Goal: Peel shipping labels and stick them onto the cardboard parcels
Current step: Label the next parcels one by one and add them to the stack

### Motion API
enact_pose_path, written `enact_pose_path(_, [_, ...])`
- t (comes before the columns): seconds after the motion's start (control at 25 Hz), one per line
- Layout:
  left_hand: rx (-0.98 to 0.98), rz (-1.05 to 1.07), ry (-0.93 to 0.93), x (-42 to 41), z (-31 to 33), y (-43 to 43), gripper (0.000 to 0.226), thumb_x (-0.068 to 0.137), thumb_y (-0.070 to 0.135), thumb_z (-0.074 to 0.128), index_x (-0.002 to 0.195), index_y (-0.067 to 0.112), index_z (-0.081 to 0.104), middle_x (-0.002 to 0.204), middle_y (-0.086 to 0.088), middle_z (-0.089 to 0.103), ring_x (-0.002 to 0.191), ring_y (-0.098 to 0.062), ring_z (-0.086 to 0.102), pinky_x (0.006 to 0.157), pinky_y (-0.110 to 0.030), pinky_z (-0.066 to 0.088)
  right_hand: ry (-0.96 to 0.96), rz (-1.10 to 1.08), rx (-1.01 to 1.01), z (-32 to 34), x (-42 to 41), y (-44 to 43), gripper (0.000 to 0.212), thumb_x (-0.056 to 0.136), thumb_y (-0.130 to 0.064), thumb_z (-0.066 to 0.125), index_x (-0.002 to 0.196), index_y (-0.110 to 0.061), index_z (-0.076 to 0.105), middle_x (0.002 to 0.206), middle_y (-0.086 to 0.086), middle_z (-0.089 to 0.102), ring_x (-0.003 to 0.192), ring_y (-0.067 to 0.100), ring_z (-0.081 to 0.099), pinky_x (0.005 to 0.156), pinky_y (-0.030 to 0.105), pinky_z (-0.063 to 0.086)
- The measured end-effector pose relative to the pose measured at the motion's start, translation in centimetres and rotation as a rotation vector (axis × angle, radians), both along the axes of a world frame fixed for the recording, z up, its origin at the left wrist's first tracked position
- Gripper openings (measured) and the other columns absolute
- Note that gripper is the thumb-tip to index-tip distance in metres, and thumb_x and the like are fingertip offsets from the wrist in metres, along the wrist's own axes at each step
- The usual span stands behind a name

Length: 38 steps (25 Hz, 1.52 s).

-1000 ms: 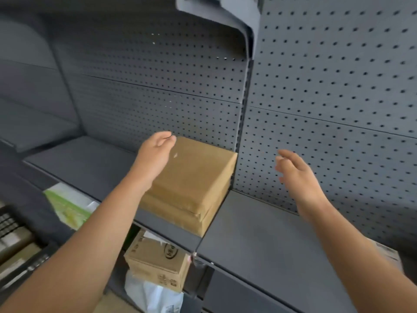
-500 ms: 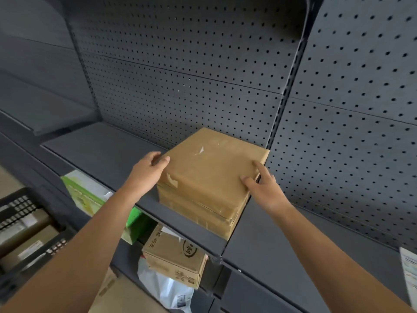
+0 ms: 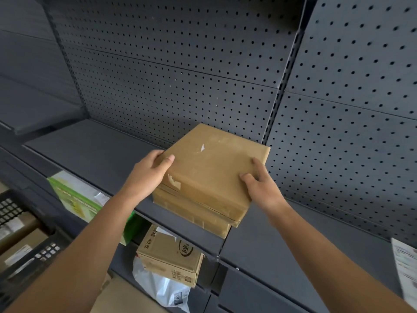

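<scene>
Head view: a person's left hand (image 3: 146, 175) and right hand (image 3: 259, 188) clasp opposite sides of a flat, brown, tape-wrapped top parcel (image 3: 214, 168). The thumbs lie on its top face and the fingers are curled over the edges. It sits on a similar lower parcel (image 3: 191, 219), and both are at the front of a dark grey shelf (image 3: 90, 150) backed by a pegboard panel (image 3: 180, 75).

The top parcel looks stiff and fairly light, and its glossy wrap is probably a little slippery. A two-handed side grip suits it and leaves the top face free for a label.

Counted:
- two hands
- two brown parcels
- one printed carton (image 3: 171, 260) below the shelf
- one white plastic bag (image 3: 162, 288)
- one green-and-white box (image 3: 74, 197)
- one white printed sheet (image 3: 406, 267) at the right edge (possibly labels, but too blurred to tell)
</scene>
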<state>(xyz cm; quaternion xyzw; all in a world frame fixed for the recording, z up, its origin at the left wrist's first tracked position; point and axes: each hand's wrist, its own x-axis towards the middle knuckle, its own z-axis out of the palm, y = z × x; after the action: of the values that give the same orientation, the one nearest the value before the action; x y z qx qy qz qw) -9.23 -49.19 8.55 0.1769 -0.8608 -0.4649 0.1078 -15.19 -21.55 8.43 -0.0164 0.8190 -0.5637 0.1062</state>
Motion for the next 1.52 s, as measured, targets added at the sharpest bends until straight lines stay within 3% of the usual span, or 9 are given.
enact_pose_path(0.28, [-0.077,-0.111,0.005,0.3,2.3,6.5,0.045,0.092,0.065,0.054,0.119,0.029,0.049,0.109,0.017,0.059,0.095,-0.001,0.058,0.081,-0.035,0.050,0.098,-0.123,-0.010,2.3,2.1,6.8,0.059,0.096,-0.037,0.055,0.148,-0.047,0.029,0.146,-0.004,0.042,0.117,0.018,0.056,0.091,0.033,0.049])
enact_pose_path(0.4, [-0.111,-0.166,0.047,-0.1,2.9,10.4,0.043,0.091,0.062,0.058,0.114,0.027,0.050,0.108,0.013,0.060,0.094,-0.005,0.061,0.083,-0.036,0.053,0.128,-0.185,0.014,3.3,3.2,11.0,0.058,0.094,-0.040,0.057,0.146,-0.049,0.033,0.144,-0.005,0.046,0.115,0.016,0.058,0.091,0.033,0.052])
enact_pose_path(0.48, [-0.066,-0.250,0.072,-0.3,3.0,13.3,0.049,0.092,0.059,0.061,0.127,0.028,0.049,0.119,0.013,0.062,0.102,-0.006,0.062,0.085,-0.033,0.052,0.141,-0.232,0.032,3.8,4.2,14.1,0.056,0.094,-0.041,0.059,0.144,-0.050,0.035,0.140,-0.006,0.050,0.111,0.014,0.061,0.083,0.028,0.051])
enact_pose_path(0.64, [-0.032,-0.411,0.032,-0.9,2.1,18.4,0.079,0.088,0.070,0.055,0.154,0.031,0.037,0.146,0.015,0.053,0.131,-0.014,0.053,0.112,-0.044,0.043,0.151,-0.306,0.096,4.4,6.0,19.4,0.054,0.092,-0.042,0.059,0.141,-0.051,0.038,0.130,-0.003,0.060,0.102,0.014,0.065,0.078,0.027,0.052])
enact_pose_path(0.84, [0.001,-0.499,0.016,-1.1,0.8,23.0,0.085,0.079,0.081,0.052,0.150,0.035,0.042,0.147,0.016,0.053,0.133,-0.012,0.053,0.113,-0.046,0.042,0.116,-0.396,0.080,4.2,8.0,24.1,0.056,0.093,-0.040,0.061,0.142,-0.051,0.036,0.120,-0.005,0.062,0.095,0.014,0.067,0.085,0.035,0.055])
enact_pose_path(0.96, [-0.037,-0.513,-0.008,-0.8,-0.4,25.0,0.082,0.085,0.076,0.052,0.153,0.032,0.038,0.149,0.015,0.048,0.136,-0.014,0.048,0.114,-0.045,0.040,0.079,-0.420,0.068,3.2,8.8,25.8,0.058,0.094,-0.038,0.060,0.144,-0.049,0.034,0.118,-0.005,0.061,0.092,0.011,0.065,0.070,0.027,0.052])
enact_pose_path(1.12, [-0.091,-0.521,-0.080,-0.4,-2.5,26.5,0.096,0.075,0.089,0.043,0.153,0.034,0.035,0.154,0.012,0.046,0.139,-0.018,0.047,0.112,-0.049,0.042,0.033,-0.425,0.050,0.9,9.2,27.4,0.060,0.095,-0.033,0.061,0.146,-0.045,0.032,0.109,-0.012,0.059,0.088,0.005,0.061,0.063,0.020,0.046])
enact_pose_path(1.36, [-0.144,-0.493,-0.203,0.7,-5.7,27.6,0.090,0.086,0.078,0.046,0.157,0.025,0.030,0.161,0.002,0.038,0.144,-0.024,0.041,0.114,-0.052,0.038,-0.069,-0.347,0.022,-3.7,8.9,28.3,0.064,0.096,-0.029,0.063,0.150,-0.039,0.031,0.116,-0.016,0.056,0.094,0.000,0.059,0.067,0.015,0.047])
enact_pose_path(1.52, [-0.170,-0.472,-0.232,1.1,-6.8,27.9,0.087,0.088,0.073,0.051,0.157,0.024,0.029,0.158,0.001,0.041,0.140,-0.025,0.046,0.111,-0.049,0.042,-0.095,-0.321,0.023,-6.5,8.7,28.5,0.068,0.093,-0.032,0.066,0.150,-0.046,0.031,0.129,-0.010,0.059,0.105,0.009,0.062,0.096,0.035,0.052])
